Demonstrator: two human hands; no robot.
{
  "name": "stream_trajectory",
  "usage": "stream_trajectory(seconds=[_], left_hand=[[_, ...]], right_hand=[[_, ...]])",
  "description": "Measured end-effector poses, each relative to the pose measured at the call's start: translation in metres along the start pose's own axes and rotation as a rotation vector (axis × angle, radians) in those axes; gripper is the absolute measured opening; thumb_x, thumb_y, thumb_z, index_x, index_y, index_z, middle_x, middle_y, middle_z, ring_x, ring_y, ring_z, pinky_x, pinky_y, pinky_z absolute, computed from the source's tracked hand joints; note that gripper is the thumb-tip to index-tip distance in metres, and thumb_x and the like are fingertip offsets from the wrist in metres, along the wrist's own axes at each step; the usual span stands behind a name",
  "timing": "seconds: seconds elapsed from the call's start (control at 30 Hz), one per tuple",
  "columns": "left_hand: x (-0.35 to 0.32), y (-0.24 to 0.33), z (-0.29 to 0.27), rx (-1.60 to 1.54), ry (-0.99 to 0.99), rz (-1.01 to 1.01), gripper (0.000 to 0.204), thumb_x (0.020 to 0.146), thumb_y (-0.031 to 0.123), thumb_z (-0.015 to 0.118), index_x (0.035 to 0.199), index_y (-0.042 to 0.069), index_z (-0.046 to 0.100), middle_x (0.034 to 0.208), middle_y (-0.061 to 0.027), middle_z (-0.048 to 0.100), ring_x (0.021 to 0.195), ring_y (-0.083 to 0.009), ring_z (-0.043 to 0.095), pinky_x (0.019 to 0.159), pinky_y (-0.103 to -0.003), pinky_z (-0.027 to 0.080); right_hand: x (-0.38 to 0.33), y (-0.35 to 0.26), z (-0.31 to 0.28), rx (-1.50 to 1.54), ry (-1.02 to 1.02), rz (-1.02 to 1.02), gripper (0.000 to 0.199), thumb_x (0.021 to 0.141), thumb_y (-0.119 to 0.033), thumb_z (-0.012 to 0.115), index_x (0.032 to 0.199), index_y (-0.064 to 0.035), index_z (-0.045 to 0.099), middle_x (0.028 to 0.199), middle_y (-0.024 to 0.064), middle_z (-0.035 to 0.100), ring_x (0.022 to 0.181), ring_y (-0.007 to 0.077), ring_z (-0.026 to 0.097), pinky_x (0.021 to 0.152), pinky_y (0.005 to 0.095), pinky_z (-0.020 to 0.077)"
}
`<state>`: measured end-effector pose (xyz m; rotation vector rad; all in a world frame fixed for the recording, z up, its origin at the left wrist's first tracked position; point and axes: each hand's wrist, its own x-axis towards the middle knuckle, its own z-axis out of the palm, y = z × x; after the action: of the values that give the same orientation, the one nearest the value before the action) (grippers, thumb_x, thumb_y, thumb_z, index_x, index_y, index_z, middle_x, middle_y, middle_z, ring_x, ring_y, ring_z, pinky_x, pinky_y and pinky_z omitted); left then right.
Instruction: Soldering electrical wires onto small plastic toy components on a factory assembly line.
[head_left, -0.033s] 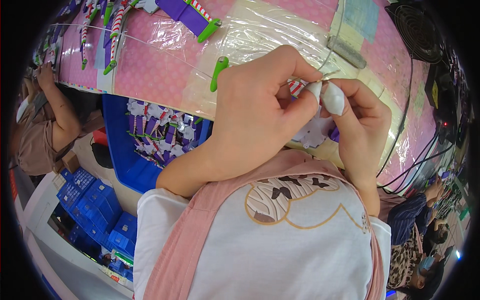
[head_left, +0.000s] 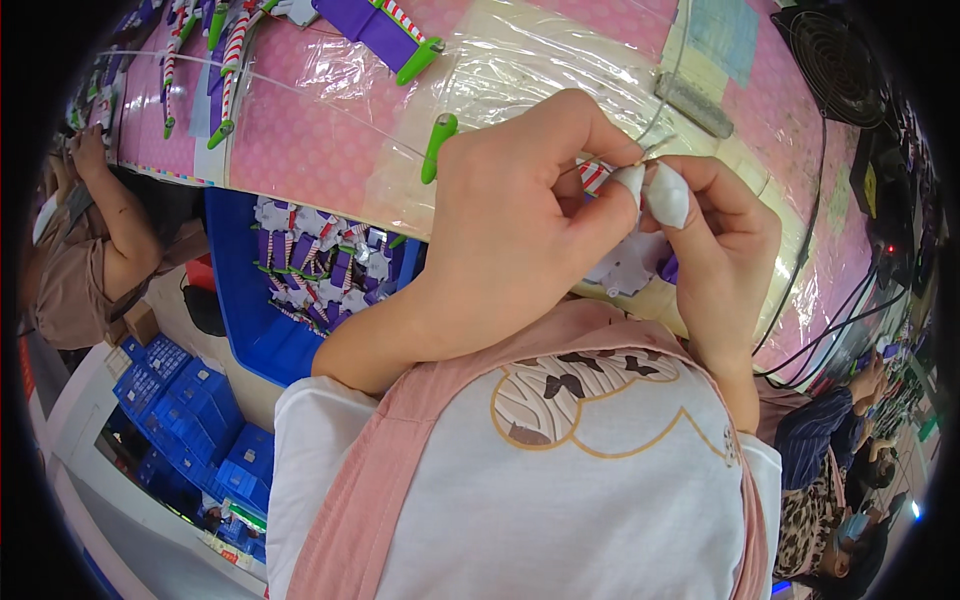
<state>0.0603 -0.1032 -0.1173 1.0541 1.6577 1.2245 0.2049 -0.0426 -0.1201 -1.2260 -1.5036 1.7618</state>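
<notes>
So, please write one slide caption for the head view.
Left hand and right hand, wearing white thumb covers, pinch thin pale wire over a pink dotted table.

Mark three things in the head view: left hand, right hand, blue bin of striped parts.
Left hand (head_left: 515, 220): head view, on the back of the hand.
Right hand (head_left: 730, 250): head view, near the thumb's base.
Blue bin (head_left: 233, 290): head view, on its left wall.

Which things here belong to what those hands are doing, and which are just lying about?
Part of the job, it seems:
thin wire at the fingertips of the left hand and right hand
white thumb covers
white part beneath the hands
probably the blue bin of parts

Apparently just around:
fan
blue crates
</notes>
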Motion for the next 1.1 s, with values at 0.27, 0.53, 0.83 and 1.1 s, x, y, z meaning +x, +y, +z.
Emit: stream_trajectory(seconds=[0.27, 0.53, 0.83, 1.1], left_hand=[[0.001, -0.01, 0.009, 0.173, 0.063, 0.339, 0.017, 0.069, -0.005, 0.065, 0.084, 0.002, 0.062, 0.085, -0.0027, 0.066, 0.047, -0.0015, 0.041, 0.042, -0.019, 0.033], [0.003, -0.013, 0.015, 0.289, 0.145, 0.532, 0.018, 0.064, -0.005, 0.067, 0.079, 0.004, 0.061, 0.086, -0.0058, 0.067, 0.046, -0.0074, 0.046, 0.042, -0.021, 0.036], [0.023, 0.01, -0.003, 0.101, -0.196, -0.102, 0.025, 0.066, -0.004, 0.065, 0.089, 0.006, 0.065, 0.075, -0.0065, 0.062, 0.061, -0.0169, 0.06, 0.053, -0.029, 0.048], [0.016, -0.001, 0.008, 0.541, -0.046, 0.643, 0.02, 0.069, -0.004, 0.065, 0.088, 0.002, 0.064, 0.069, -0.0072, 0.058, 0.061, -0.0153, 0.059, 0.051, -0.027, 0.046]], right_hand=[[-0.001, 0.004, -0.002, 0.001, 0.018, -0.029, 0.018, 0.088, -0.013, 0.063, 0.091, 0.0038, 0.063, 0.073, 0.0018, 0.061, 0.066, 0.0053, 0.053, 0.059, 0.0184, 0.0424], [0.001, 0.014, -0.014, -0.129, -0.013, -0.085, 0.014, 0.088, -0.011, 0.062, 0.09, 0.0025, 0.063, 0.068, -0.0008, 0.059, 0.061, 0.0027, 0.049, 0.053, 0.0174, 0.0377], [0.0, 0.003, -0.015, -0.376, 0.015, -0.175, 0.021, 0.093, -0.017, 0.054, 0.088, 0.0016, 0.064, 0.069, 0.0018, 0.062, 0.054, 0.0065, 0.05, 0.048, 0.0205, 0.0391], [0.01, -0.01, -0.016, 0.118, -0.086, 0.211, 0.038, 0.096, -0.029, 0.048, 0.076, 0.0011, 0.058, 0.06, 0.0003, 0.055, 0.047, 0.0071, 0.043, 0.044, 0.0262, 0.0345]])
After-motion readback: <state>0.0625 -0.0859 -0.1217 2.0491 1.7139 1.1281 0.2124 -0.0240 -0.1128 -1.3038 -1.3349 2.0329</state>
